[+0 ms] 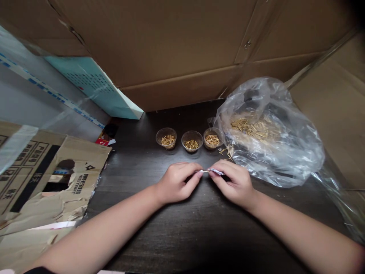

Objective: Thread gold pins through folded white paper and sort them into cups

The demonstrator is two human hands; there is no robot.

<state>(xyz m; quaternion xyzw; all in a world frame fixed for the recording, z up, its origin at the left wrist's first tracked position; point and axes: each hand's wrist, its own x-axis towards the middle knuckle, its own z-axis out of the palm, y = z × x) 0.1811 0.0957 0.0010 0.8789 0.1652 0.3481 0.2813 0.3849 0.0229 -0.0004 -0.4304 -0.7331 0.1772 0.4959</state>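
My left hand [177, 182] and my right hand [234, 182] rest close together on the dark wooden table [199, 228], fingertips nearly meeting. The left fingers pinch a thin gold pin [203, 171]. The right fingers are curled around a small white and blue piece [216, 172], and the pin's tip meets it. Beyond the hands stand three small clear cups of gold pins: left cup [166, 137], middle cup [192, 141], right cup [213, 138]. A few loose pins [227, 151] lie beside the right cup.
A crumpled clear plastic bag [270, 133] with a heap of gold pins lies at the right. Large cardboard boxes [171, 49] wall the back and right. A torn printed carton [48, 179] sits at the left, with a teal board [97, 87] behind it.
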